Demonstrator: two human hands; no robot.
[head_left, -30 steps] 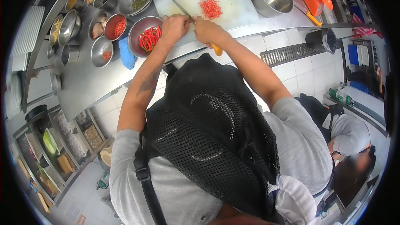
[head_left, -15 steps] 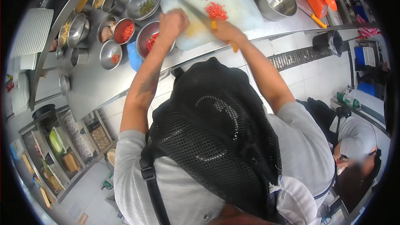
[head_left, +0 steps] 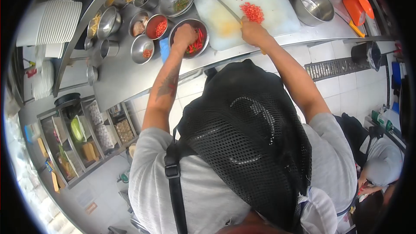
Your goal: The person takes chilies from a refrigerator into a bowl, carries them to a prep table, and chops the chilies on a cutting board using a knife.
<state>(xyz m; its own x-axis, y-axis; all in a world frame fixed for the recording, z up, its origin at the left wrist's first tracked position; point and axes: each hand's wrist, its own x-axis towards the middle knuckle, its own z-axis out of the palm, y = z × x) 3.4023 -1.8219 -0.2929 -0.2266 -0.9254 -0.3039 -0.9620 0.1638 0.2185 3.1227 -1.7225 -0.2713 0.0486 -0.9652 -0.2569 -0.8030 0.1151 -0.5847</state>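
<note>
My left hand is inside a steel bowl of whole red chilies. Its curled fingers are mostly hidden, so a grip cannot be made out. In my right hand is a knife with a yellow handle, its blade slanting over the white cutting board. Beside the blade, chopped red chili lies in a pile on the board. A yellowish stain marks the board left of the right hand.
Bowls stand left of the board: one with green bits, one with chopped red pieces, one with a little red mince. A steel pot and an orange scale-like object stand right. A co-worker bends at lower right.
My left hand has gone from the board's left edge into the chili bowl. My right hand keeps the knife over the board. The whole view has shifted, with things appearing further right.
</note>
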